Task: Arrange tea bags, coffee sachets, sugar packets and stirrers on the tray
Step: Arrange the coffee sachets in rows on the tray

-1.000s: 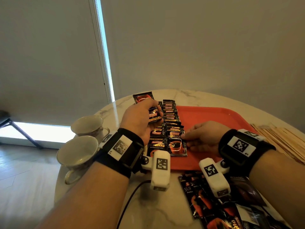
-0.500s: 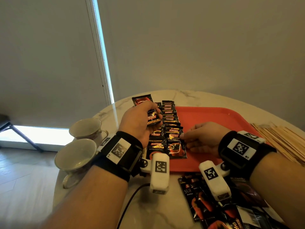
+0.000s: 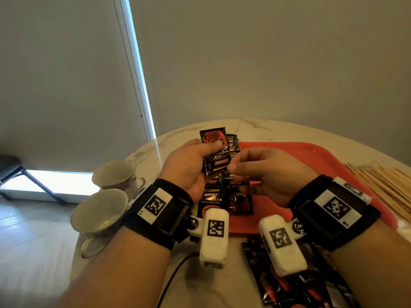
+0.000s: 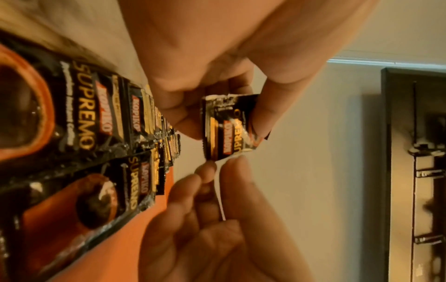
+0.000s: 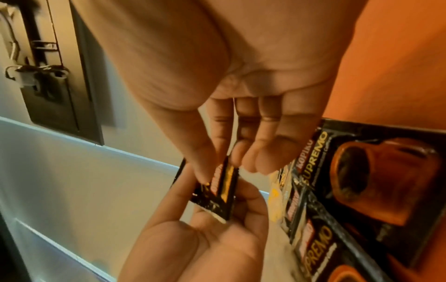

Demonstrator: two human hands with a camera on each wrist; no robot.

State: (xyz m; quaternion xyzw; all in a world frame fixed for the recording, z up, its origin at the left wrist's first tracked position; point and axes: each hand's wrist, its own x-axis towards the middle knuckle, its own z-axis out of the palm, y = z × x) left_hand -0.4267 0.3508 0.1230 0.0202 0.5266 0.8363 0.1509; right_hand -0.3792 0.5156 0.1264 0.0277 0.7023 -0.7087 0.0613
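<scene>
We pinch the sachet stack (image 3: 215, 152) in our left hand (image 3: 189, 165) — right hand (image 3: 266, 174) fingertips nip its lower edge, probably to peel one for the tray (image 3: 311, 156).

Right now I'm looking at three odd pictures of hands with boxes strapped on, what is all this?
There is no machine: a person works with bare hands, wearing cameras. One picture comes from the head, looking down; the other two come from each wrist, looking along the fingers. On the marble table sits a red tray with rows of coffee sachets. Two cups stand at the left, wooden stirrers at the right. The left hand holds a small bunch of sachets, and the right hand pinches its lower edge.
</scene>
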